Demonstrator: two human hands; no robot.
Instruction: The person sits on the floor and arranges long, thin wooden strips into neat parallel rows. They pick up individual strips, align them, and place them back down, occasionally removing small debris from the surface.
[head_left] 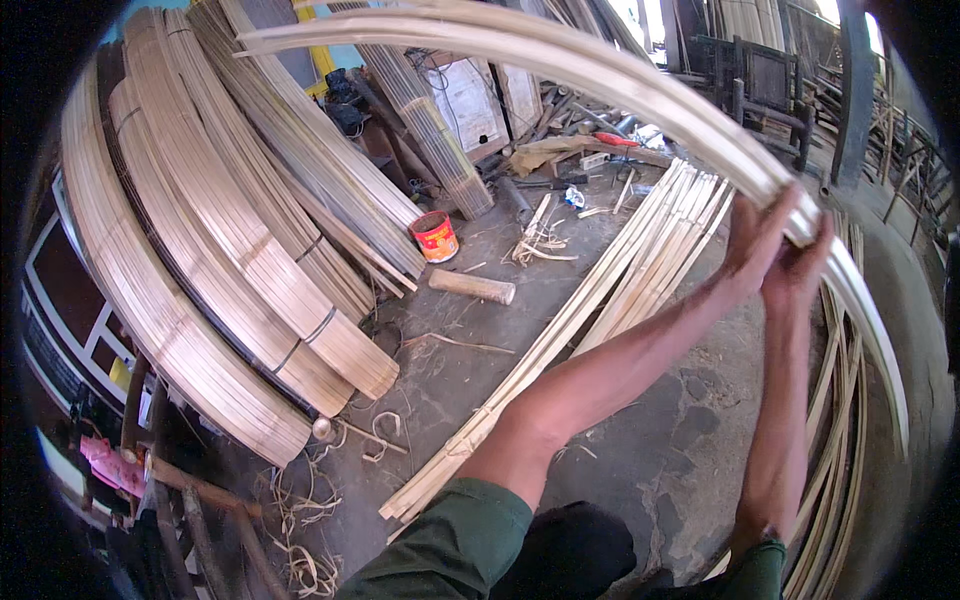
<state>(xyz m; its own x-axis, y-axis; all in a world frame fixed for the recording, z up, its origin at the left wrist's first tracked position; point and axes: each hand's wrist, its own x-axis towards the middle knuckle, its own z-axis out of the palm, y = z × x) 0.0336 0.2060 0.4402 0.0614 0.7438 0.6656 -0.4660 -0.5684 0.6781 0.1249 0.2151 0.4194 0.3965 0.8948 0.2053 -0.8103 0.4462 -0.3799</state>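
Note:
Raised in front of me to the right is a bundle of long, pale bamboo strips [640, 88], slanting from the upper left down to the right edge. My left hand [752, 240] is closed around it, fingers wrapped over the strips. Right beside it, my right hand [797, 250] grips the same bundle from below, the two hands almost touching. Beneath my left forearm, a row of loose bamboo strips [600, 285] lies on the floor. More bamboo strips [842, 400] lie in a crossed heap behind my right forearm.
Tall tied bundles of strips [190, 290] lean along the left. Near them stand a red tin [434, 238] and a short bamboo section [472, 288], with curled shavings [310, 570] below. Mixed scrap [590, 150] lies at the back, near a dark bamboo chair [765, 95] and a post [853, 95].

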